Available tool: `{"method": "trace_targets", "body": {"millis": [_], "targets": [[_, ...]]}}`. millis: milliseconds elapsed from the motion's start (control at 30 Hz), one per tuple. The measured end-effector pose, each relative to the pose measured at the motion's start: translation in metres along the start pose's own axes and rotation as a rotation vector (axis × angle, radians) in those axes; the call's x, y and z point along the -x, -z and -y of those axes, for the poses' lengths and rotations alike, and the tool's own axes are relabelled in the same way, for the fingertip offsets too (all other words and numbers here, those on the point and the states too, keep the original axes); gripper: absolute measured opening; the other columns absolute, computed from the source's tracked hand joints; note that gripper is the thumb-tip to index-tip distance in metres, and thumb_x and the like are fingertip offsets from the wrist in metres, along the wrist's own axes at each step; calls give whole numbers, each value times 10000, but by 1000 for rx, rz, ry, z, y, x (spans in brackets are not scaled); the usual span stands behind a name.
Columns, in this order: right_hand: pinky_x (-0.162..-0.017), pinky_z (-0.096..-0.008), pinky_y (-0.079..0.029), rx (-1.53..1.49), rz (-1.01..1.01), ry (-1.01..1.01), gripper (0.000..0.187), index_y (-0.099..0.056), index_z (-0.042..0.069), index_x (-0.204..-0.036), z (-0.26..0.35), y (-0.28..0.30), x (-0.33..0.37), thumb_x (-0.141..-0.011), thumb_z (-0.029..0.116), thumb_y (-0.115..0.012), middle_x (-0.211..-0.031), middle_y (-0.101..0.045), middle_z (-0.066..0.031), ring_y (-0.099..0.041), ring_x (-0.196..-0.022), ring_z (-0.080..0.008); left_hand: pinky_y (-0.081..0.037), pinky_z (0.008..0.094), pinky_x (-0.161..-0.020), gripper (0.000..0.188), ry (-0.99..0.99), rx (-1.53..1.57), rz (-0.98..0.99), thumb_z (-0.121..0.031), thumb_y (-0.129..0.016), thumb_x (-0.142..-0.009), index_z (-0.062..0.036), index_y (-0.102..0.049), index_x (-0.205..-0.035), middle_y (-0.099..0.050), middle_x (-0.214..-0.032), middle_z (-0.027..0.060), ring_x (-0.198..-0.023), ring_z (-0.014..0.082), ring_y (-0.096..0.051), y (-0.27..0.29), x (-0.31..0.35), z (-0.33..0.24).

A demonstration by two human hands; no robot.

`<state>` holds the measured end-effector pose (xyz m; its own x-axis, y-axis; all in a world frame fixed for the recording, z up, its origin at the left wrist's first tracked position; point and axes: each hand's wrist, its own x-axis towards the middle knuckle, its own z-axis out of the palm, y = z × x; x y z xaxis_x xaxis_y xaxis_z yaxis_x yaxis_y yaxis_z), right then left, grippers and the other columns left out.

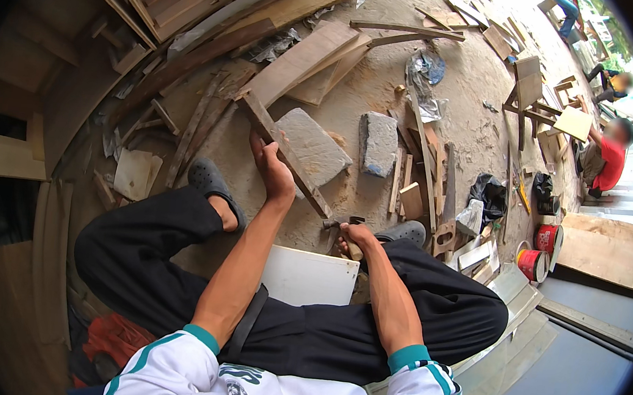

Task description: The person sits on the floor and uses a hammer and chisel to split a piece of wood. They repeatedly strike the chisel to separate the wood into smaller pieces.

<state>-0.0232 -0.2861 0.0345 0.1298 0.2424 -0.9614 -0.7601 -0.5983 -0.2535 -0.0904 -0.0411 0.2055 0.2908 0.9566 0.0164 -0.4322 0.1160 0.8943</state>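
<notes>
My left hand [276,172] is closed around a long wooden strip [290,155] at its middle. At its far left end the strip meets a wide wooden board [306,63]; whether they are joined I cannot tell. My right hand [357,236] grips a claw hammer [333,225] by its handle, the head close to the strip's near end. Beneath and beside the strip lies a grey stone block [312,145], and to its right a second stone block [377,144].
Scrap wood [419,162] lies right of the blocks. Paint cans [532,265], a black plastic bag [489,194] and a wooden chair [528,92] stand farther right. A person in red [611,161] sits near the chair. Wooden cabinets [19,85] line the left.
</notes>
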Motion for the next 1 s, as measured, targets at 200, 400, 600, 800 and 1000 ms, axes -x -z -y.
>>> {"method": "trace_targets", "body": {"millis": [200,400,600,800,1000], "targets": [[-450,-370,-506,20,-16,8,254,-548,-41,-987,3,-4,5,-985,212,-552,-730,-595,-134,-569,-522,-229,-407,339,-929,611,-228,-517,143,-109,-531,-959,-100,-336,-1537,-520,-1156,131,-972,226,-514,-12,9,-11],[-447,-369,-503,69,-40,19,270,-549,-55,-961,7,-9,13,-986,214,-556,-731,-594,-134,-571,-524,-229,-404,380,-914,654,-430,-813,211,-104,-613,-931,-203,-386,-1536,-488,-1028,125,-968,266,-478,-17,10,-15],[-445,-366,-503,64,-43,18,280,-551,-59,-975,4,-5,8,-986,220,-561,-731,-596,-134,-571,-523,-221,-437,348,-885,651,-466,-953,232,-137,-650,-924,-234,-414,-1522,-481,-1058,111,-997,246,-485,-23,11,-24],[-429,-367,-496,108,-24,18,275,-556,-47,-966,5,-6,6,-977,227,-586,-725,-593,-126,-566,-498,-213,-452,319,-844,632,-531,-942,210,-165,-662,-935,-230,-423,-1517,-521,-1039,105,-941,211,-524,-25,8,-27],[-404,-326,-470,110,13,21,269,-573,7,-900,7,-3,5,-941,253,-673,-662,-556,-68,-544,-454,-174,-474,253,-805,491,-26,-371,394,-183,-603,-1003,-87,-473,-1466,-667,-1020,43,-842,96,-596,-22,-14,-35]]}}
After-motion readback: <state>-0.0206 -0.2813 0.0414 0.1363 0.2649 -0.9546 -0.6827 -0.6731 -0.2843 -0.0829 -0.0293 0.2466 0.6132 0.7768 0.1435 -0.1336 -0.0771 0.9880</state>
